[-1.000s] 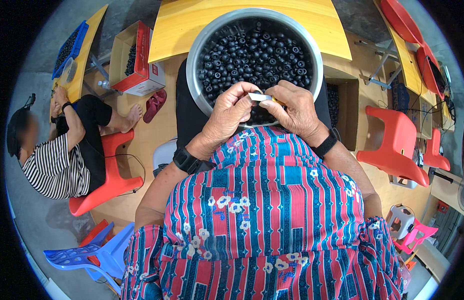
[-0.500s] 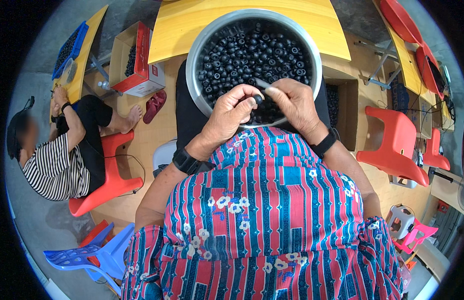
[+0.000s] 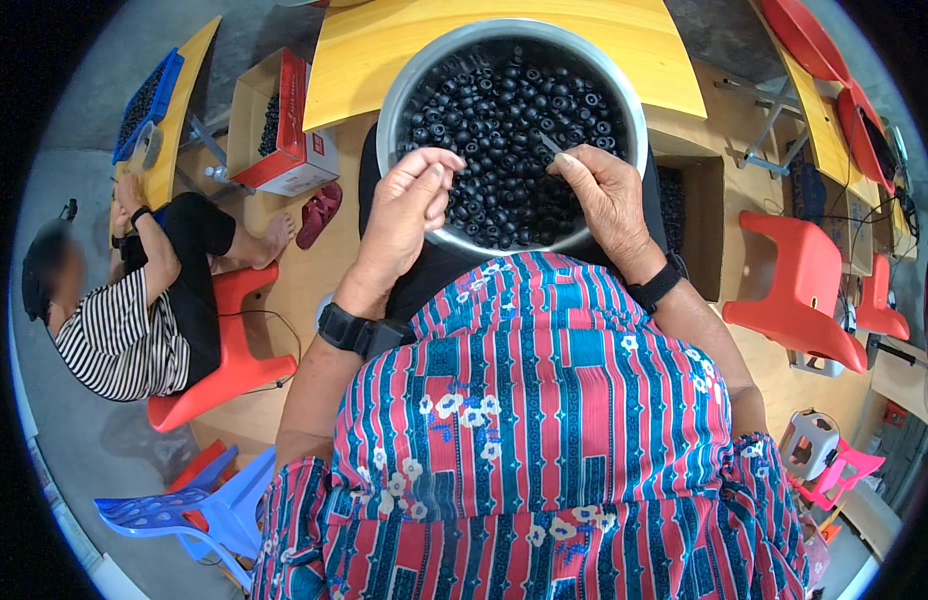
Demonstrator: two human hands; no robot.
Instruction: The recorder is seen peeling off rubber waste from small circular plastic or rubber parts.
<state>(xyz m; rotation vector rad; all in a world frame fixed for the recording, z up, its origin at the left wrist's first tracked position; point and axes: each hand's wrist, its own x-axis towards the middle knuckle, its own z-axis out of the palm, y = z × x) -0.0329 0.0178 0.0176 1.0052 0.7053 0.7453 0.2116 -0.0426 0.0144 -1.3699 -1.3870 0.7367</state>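
A wide metal basin (image 3: 389,130) sits at my lap, heaped with small round black beads (image 3: 504,130), many with a hole through them. Over its left rim is my left hand (image 3: 414,195), fingers curled and thumb pressed in; what it holds, if anything, is hidden. On the right side of the basin, my right hand (image 3: 606,195) pinches a thin, grey, pointed blade (image 3: 550,143) between thumb and forefinger. The blade's tip points up and left above the beads. The hands are apart.
Behind the basin stands a yellow table (image 3: 354,60). An open carton (image 3: 274,130) of black beads is at the left, another carton (image 3: 699,225) at the right. A person (image 3: 124,300) sits at the left. Red stools (image 3: 789,285) stand to the right.
My hands were together with a black bead in my left fingers and the blade against it. Now they have moved apart, the left hand leftward, and the bead no longer shows there.
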